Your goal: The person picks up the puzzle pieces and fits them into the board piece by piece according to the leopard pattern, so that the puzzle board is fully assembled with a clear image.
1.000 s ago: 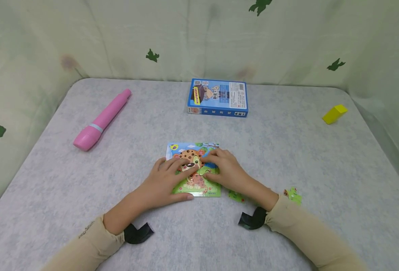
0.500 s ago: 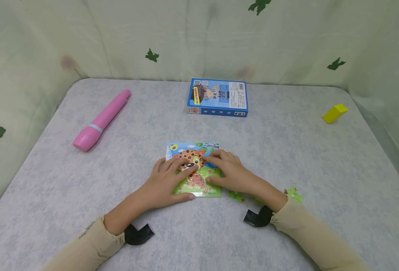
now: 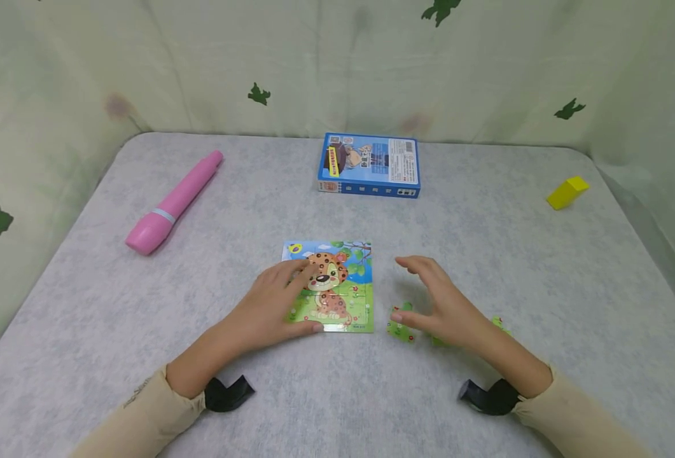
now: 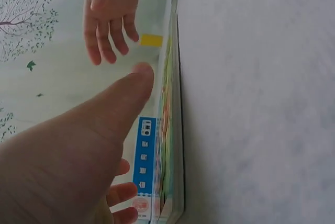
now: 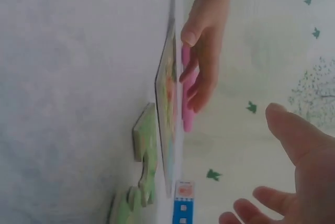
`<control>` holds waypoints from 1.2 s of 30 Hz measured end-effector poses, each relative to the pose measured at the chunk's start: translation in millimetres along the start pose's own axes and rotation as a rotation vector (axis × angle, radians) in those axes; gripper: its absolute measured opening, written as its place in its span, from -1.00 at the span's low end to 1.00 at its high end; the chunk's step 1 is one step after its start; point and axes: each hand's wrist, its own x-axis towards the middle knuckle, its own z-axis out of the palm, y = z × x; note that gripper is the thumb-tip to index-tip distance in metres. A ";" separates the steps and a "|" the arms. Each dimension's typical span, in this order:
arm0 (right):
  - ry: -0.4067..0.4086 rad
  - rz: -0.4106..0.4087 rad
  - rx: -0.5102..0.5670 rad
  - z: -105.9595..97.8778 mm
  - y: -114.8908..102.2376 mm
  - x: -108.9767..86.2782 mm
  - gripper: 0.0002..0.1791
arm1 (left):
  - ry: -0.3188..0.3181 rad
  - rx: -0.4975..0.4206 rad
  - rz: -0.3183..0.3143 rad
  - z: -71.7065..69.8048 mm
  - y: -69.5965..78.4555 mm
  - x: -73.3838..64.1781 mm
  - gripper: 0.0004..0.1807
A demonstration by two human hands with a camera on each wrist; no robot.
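Observation:
A jigsaw puzzle [image 3: 343, 312] with a spotted leopard cub lies flat on the table in the head view. My left hand [image 3: 263, 308] is over its left side, fingers relaxed and thumb spread toward the lower edge. Whether the fingertips touch it, I cannot tell. To the puzzle's right, my right hand [image 3: 443, 308] has its thumb and fingers spread apart and holds nothing. Its thumb is over a loose green puzzle piece [image 3: 399, 329]. Another loose piece [image 3: 500, 323] is partly hidden by the right forearm. The right wrist view shows loose pieces [image 5: 146, 148] beside the puzzle's edge [image 5: 165, 98].
A blue printed box [image 3: 368, 165] lies at the back middle of the table. A pink microphone-shaped toy [image 3: 173, 205] is at the left, and a yellow block [image 3: 567, 193] at the right. A pale curtain [image 3: 291, 57] with green bird shapes hangs behind the table.
My right hand has left the puzzle and moved right, over the loose pieces, its fingers spreading. My left hand has shifted slightly left, uncovering more of the leopard picture.

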 end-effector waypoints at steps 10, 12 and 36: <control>0.013 0.035 -0.072 5.2 16.3 -27.1 -0.06 | -0.013 -0.104 -0.106 -6.9 -15.4 -19.2 0.08; 0.018 0.044 -0.088 7.2 19.7 -28.2 -0.06 | -0.024 -0.124 -0.115 -7.1 -18.4 -21.3 0.09; 0.086 -0.007 -0.280 18.7 24.0 -27.6 -0.36 | -0.121 -0.284 -0.085 -13.1 -42.8 -28.1 -0.02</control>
